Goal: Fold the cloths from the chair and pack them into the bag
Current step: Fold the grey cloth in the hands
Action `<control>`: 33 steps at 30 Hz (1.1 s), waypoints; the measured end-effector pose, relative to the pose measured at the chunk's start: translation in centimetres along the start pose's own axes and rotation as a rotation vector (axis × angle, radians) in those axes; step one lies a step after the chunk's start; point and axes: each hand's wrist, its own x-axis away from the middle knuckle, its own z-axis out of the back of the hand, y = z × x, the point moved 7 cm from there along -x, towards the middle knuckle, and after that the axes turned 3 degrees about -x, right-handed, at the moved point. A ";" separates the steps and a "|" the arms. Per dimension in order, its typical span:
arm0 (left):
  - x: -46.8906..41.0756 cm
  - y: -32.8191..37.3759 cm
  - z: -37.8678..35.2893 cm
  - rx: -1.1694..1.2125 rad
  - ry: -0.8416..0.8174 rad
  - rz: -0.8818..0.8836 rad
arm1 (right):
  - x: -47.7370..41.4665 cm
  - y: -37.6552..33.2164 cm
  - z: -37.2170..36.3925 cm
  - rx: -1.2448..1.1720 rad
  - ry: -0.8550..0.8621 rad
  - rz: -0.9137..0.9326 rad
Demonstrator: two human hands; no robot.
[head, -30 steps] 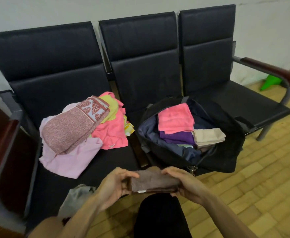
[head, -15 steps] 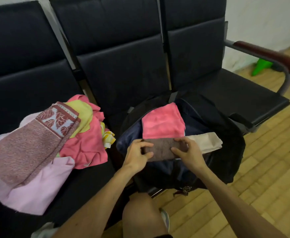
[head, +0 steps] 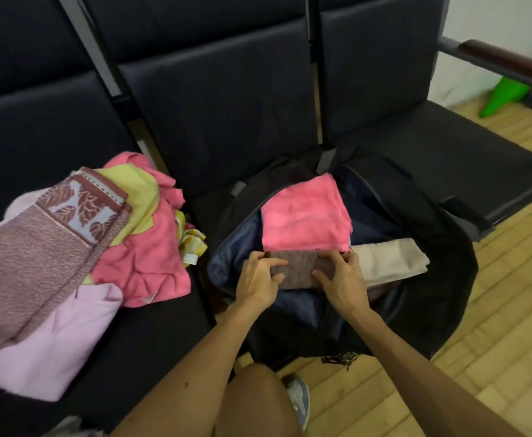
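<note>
A small folded brown cloth [head: 297, 271] lies inside the open black bag [head: 441, 279] on the middle seat. My left hand [head: 260, 279] grips its left end and my right hand [head: 342, 283] grips its right end. Just behind it in the bag rests a folded pink cloth [head: 305, 212], with a folded beige cloth [head: 390, 260] to the right. On the left seat sits a loose pile of cloths [head: 69, 247]: a patterned maroon towel, yellow, pink and pale lilac pieces.
The row of black chairs [head: 220, 99] has an armrest [head: 510, 63] at the far right. A green object [head: 504, 96] lies on the wooden floor beyond it. My knee and a shoe [head: 299, 398] are below the bag.
Both hands carried the folded brown cloth from over my lap forward into the bag and set it in front of the pink cloth. The camera came closer to the chairs.
</note>
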 end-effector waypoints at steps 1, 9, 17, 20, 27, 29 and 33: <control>0.1 0.0 0.0 -0.021 0.010 0.005 | -0.1 -0.1 0.1 0.045 0.012 0.012; 1.7 0.8 3.3 -0.054 0.010 -0.095 | 0.7 -2.5 2.0 0.214 0.077 0.045; 13.0 -5.8 16.0 0.241 0.248 -0.108 | 9.3 -15.3 -1.9 -0.015 -0.041 0.390; 20.0 -14.5 19.3 0.217 0.337 0.057 | 15.6 -20.4 -8.6 -0.141 -0.249 0.467; 30.2 -28.2 18.3 0.060 0.248 0.375 | 25.9 -24.1 -23.2 0.050 -0.646 0.437; 31.1 -29.7 17.0 0.036 0.245 0.392 | 27.1 -23.8 -25.5 0.161 -0.647 0.454; 30.8 -30.5 13.3 -0.044 0.106 0.349 | 27.4 -22.4 -27.4 0.269 -0.667 0.411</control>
